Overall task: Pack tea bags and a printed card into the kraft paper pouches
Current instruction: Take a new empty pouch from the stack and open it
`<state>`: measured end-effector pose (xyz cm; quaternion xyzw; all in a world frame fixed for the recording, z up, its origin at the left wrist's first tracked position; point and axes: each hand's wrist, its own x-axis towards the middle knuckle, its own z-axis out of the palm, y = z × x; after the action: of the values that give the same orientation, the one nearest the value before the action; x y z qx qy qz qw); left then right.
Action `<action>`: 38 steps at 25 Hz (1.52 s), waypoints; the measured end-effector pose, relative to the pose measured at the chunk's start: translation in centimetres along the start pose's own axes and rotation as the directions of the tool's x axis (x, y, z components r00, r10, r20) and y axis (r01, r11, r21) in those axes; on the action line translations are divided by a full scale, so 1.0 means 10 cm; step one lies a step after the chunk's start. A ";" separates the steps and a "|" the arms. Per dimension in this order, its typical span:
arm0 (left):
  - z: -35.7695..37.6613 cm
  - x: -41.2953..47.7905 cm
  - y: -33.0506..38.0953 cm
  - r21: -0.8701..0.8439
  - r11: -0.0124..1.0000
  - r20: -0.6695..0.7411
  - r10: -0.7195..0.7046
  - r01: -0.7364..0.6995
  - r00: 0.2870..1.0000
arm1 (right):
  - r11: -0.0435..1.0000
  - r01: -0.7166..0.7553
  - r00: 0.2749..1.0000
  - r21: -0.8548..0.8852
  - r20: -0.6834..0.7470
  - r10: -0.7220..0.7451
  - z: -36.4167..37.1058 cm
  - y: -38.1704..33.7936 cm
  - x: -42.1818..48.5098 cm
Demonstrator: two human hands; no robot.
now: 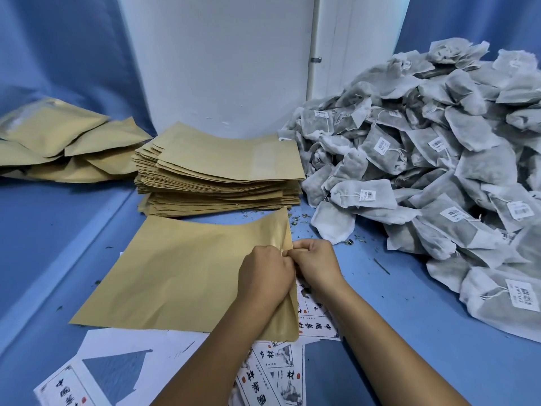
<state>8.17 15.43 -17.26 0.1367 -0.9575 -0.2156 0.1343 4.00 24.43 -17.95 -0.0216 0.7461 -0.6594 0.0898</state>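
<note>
While lying flat on the blue table (409,332) just in front of the stack of empty pouches (218,174), being worked at its right-hand edge: one kraft paper pouch (175,276), long axis running left to right, slightly skewed so the far left corner sits nearer the stack and the near left corner reaches toward the table's left edge. Facing right, toward the heap of tea bags (433,159), with its open mouth. Pinching that mouth edge from the left: the left hand (265,278), fingers curled over the paper. Gripping the same edge from the right: the right hand (314,265), fingers curled tight, knuckles touching those of the left. Covering the fingertips of both, and the exact spot where the two layers part: the backs of the hands, so hard telling how far the mouth is opened. Peeking out from under the pouch's near edge and the forearms: printed cards (272,373) with black characters, partly hidden, some cut off by the bottom of the view. Resting far left, bulging: filled pouches (58,139), cut off at the frame edge. Running out of view on the right: the tea-bag heap. Scattered between heap and pouch: green leaf crumbs (295,219).
</note>
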 end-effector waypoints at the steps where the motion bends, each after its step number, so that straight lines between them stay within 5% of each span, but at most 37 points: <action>1: 0.00 0.00 0.00 -0.026 1.000 -0.006 -0.018 0.018 1.000 | 1.000 -0.006 1.000 0.000 -0.008 0.006 0.01 0.00 0.00; 11: -0.03 -0.01 -0.01 -0.225 0.970 -0.037 -0.102 0.091 0.994 | 0.990 0.077 0.996 -0.121 -0.039 -0.082 0.09 0.01 -0.02; 15: -0.03 -0.02 -0.01 -0.013 1.000 0.001 -0.028 0.028 1.000 | 0.998 -0.059 0.991 -0.037 0.118 0.063 -0.03 0.00 -0.03; 19: -0.06 0.02 -0.03 0.097 0.995 0.203 -0.019 -0.001 0.979 | 0.998 -0.056 0.997 -0.030 0.058 0.058 -0.01 -0.01 -0.08; 23: -0.07 0.01 -0.03 -0.035 0.999 0.224 -0.027 0.035 0.974 | 0.997 -0.042 0.998 -0.068 0.032 0.045 0.01 0.02 -0.06; 27: -0.21 0.11 -0.21 -0.366 0.898 0.301 -0.134 0.244 0.944 | 0.992 -0.045 0.999 -0.117 -0.017 0.043 0.04 0.07 -0.02; 30: -0.29 0.06 -0.20 -0.309 0.943 0.009 -0.126 0.123 0.992 | 0.943 0.162 0.969 -0.292 -0.133 -0.207 0.09 0.06 -0.04; 33: -0.33 -0.05 -0.04 -0.188 0.979 -0.243 0.034 -0.082 0.969 | 0.713 0.576 0.790 -0.400 0.047 -0.611 0.12 -0.02 -0.08; 36: -0.37 -0.09 0.03 -0.116 0.953 -0.317 0.230 -0.279 0.920 | 0.610 0.663 0.746 -0.434 0.318 -0.585 0.10 -0.02 -0.04; 38: -0.40 -0.10 0.05 -0.045 0.903 -0.393 0.378 -0.428 0.838 | 0.636 0.636 0.770 -0.437 0.411 -0.487 0.08 0.01 -0.03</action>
<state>10.28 14.66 -13.74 -0.0385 -0.9049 -0.2144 0.3656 4.44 23.67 -18.11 -0.3639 0.8404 -0.3999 -0.0366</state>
